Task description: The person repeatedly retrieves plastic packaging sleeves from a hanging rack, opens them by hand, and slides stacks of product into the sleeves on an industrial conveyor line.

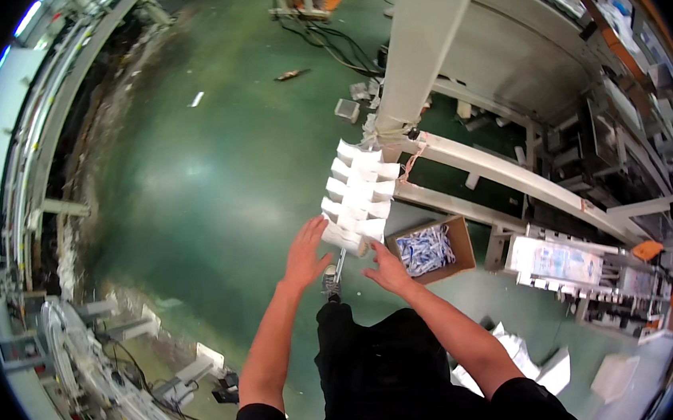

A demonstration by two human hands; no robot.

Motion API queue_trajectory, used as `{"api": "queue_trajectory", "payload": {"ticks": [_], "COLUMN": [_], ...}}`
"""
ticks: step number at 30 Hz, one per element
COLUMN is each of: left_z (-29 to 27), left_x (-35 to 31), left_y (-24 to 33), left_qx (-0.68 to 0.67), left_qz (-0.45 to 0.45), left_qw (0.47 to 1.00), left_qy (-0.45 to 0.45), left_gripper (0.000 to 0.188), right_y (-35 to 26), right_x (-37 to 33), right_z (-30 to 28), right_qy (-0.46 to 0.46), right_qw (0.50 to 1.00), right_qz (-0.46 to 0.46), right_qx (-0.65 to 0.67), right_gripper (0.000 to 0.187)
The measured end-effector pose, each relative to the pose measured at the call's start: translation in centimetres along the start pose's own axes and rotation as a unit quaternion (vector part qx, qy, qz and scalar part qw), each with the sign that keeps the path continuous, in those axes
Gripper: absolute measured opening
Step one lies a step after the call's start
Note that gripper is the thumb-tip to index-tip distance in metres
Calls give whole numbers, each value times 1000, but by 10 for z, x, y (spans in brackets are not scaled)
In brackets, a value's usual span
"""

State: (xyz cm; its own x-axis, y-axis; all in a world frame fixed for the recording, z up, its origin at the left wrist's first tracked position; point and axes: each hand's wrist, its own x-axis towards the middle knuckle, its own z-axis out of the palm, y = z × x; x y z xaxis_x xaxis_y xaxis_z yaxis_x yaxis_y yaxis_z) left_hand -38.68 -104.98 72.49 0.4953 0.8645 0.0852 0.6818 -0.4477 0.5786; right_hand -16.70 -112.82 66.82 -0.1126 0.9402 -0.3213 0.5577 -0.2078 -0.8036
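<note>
A column of white, curved, sheet-like pieces (360, 188) runs away from me in paired rows, at the foot of a tall pale post. At its near end lies a white roll-shaped piece (344, 236), whose exact kind I cannot make out. My left hand (304, 254) is at this piece's left end, fingers stretched out and thumb apart. By the right end is my right hand (390, 268), its thumb and forefinger spread. Neither hand visibly grips anything; whether the fingertips touch the white piece is unclear.
A cardboard box (461, 241) of blue-and-white wrappers stands right of my right hand. The pale post (422, 42) and machine frame rise ahead and right. Conveyor rails (98, 367) line the left. Cables (346, 45) trail over the green floor. White sheets (555, 371) lie at lower right.
</note>
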Motion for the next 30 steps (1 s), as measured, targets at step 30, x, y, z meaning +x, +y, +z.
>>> {"api": "queue_trajectory", "payload": {"ticks": [30], "left_z": [49], "left_x": [-11], "left_y": [-78], "left_qx": [-12], "left_qz": [171], "left_qw": [963], "left_qy": [-206], "left_gripper": [21], "right_y": [-22], "right_x": [-1], "right_z": [86], "right_qy": [117], "right_qw": [959], "right_qz": [-47], "right_qx": [-252], "right_gripper": [52]}}
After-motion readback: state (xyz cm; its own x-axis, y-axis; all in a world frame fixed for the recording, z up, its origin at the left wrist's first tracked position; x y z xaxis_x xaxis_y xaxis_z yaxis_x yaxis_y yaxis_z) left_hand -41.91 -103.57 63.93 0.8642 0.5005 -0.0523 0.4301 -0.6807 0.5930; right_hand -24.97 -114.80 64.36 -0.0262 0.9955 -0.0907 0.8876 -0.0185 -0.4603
